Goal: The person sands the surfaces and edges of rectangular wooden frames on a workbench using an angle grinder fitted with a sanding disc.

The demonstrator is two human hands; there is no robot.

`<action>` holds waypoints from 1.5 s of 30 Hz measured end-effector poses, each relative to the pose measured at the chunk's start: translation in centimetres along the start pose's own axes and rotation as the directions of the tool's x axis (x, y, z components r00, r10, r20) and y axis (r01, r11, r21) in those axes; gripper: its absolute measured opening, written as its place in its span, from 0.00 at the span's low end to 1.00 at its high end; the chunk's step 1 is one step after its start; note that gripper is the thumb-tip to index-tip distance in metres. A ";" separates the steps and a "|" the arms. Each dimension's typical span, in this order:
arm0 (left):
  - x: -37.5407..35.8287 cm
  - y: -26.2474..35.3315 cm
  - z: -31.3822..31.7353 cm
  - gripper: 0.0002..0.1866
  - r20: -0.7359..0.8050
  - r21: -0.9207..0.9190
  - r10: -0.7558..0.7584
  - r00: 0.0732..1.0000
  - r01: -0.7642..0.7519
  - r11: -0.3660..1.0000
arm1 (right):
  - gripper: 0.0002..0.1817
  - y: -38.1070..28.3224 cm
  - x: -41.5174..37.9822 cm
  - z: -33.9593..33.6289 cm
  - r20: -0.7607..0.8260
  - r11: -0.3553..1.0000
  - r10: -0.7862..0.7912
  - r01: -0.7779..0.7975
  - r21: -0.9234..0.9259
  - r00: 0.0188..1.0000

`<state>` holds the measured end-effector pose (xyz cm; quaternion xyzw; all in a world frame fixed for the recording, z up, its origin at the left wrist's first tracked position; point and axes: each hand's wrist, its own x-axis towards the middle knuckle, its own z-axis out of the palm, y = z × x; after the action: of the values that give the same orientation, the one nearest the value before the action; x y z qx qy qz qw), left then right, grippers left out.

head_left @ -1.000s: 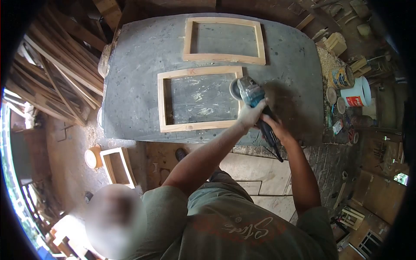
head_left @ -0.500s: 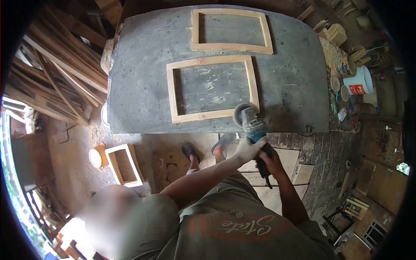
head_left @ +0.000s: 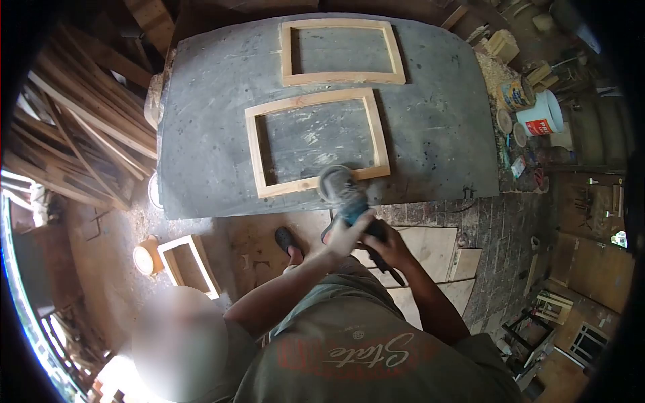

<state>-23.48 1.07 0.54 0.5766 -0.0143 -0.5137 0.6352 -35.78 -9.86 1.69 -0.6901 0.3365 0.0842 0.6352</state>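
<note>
Both of my hands hold an angle grinder [head_left: 351, 201] with a round sanding disc. My left hand [head_left: 349, 232] is wrapped round its front body, slightly blurred. My right hand [head_left: 391, 248] grips the dark rear part, where the cord end hangs down. The disc lies over the near rail of a pale wooden frame [head_left: 309, 99], a little right of that rail's middle, and hides part of it. This frame rests flat on a grey worktable [head_left: 443, 148]. Beyond it lies a second wooden frame [head_left: 342, 77] of similar shape.
Long boards [head_left: 87, 127] are stacked at the left. On the floor stand a round tub [head_left: 146, 258] and another wooden frame [head_left: 168, 269]. A white bucket [head_left: 543, 114] and a labelled can [head_left: 516, 94] sit right of the table. Flat panels [head_left: 430, 252] lie by my feet.
The grinder has moved left along the near rail, from the frame's right corner toward the middle, with both hands still on it. The whole view has shifted slightly too.
</note>
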 end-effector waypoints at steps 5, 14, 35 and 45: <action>3.7 -0.5 7.6 0.34 0.202 0.133 -0.146 0.969 0.120 0.984 | 0.21 -0.6 -2.5 -6.3 -0.116 0.952 0.224 -0.191 0.240 0.968; 2.1 0.1 5.3 0.28 0.075 0.018 -0.167 0.983 0.167 0.986 | 0.31 2.2 -0.4 -4.8 -0.078 0.999 0.015 -0.019 -0.045 0.997; 1.4 -0.3 2.1 0.32 -0.024 -0.038 -0.146 0.989 0.145 0.989 | 0.31 -2.2 1.1 -4.6 0.089 0.987 -0.013 0.028 -0.160 0.996; 10.1 6.7 8.5 0.41 0.164 0.070 -0.174 0.971 0.165 0.984 | 0.18 -2.9 5.7 -11.6 -0.063 0.982 0.068 -0.056 0.179 0.996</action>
<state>-19.66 -13.13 2.56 0.5474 -0.0331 -0.6127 0.5691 -33.34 -22.84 3.05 -0.6225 0.3855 0.0499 0.6793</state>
